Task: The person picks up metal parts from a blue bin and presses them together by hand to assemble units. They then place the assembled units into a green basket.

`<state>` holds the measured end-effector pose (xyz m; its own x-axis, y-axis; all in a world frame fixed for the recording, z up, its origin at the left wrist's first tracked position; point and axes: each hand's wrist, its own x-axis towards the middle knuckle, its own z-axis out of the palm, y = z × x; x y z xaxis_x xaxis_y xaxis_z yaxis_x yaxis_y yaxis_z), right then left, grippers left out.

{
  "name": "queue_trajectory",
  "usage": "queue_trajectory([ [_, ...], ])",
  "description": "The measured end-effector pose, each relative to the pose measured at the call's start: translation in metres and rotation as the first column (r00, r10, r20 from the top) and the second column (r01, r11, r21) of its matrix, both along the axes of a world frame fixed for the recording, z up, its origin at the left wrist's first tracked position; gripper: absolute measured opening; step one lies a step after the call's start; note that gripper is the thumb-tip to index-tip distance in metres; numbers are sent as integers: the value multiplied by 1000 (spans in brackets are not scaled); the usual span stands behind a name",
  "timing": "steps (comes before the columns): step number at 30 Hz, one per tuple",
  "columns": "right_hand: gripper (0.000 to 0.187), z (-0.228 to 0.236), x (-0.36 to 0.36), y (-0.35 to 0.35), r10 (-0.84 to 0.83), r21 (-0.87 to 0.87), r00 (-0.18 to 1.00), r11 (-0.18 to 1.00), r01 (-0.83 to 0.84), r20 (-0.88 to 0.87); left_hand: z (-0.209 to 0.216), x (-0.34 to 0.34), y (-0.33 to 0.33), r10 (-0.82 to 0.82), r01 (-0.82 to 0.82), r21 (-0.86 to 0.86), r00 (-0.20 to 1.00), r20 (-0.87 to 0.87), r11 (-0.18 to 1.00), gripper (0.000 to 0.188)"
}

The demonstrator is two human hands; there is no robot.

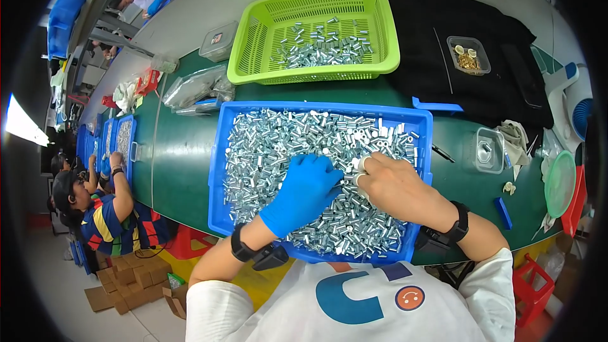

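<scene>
A blue tray (216, 177) in front of me is filled with small silver metal sleeves (354, 234). My left hand (304, 190), in a blue glove, rests over the middle of the heap. Its fingers are bent and closed, with the thumb side towards my other hand. Bare except for pale finger cots, my right hand (399, 187) meets it from the right. The thumb and fingertips there come together in a pinch just above the sleeves. Whatever lies between the fingers of either hand is too small or too hidden to make out.
Beyond the tray stands a green basket (388, 31) with more sleeves. A black cloth (415, 19) lies to its right, bearing a clear box (486, 64) of brass-coloured parts. Plastic bags (193, 88) lie left. Another person (120, 206) works at trays further left.
</scene>
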<state>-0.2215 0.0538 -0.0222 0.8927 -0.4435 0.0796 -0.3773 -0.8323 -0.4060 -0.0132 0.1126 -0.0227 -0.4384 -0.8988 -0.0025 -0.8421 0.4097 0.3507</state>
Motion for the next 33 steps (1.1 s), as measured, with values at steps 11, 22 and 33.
queue_trajectory([
  [11,14,-7,15,-3,-54,63,994,997,48,93,-3,-8,27,281,-304,-67,929,-239,950,21],
  [22,5,-1,5,-20,145,30,989,989,-145,-10,6,-13,35,578,-440,376,651,-492,815,22],
  [33,10,-11,-2,-15,157,16,964,986,-165,214,-8,-3,9,-151,153,-114,988,29,982,23],
])
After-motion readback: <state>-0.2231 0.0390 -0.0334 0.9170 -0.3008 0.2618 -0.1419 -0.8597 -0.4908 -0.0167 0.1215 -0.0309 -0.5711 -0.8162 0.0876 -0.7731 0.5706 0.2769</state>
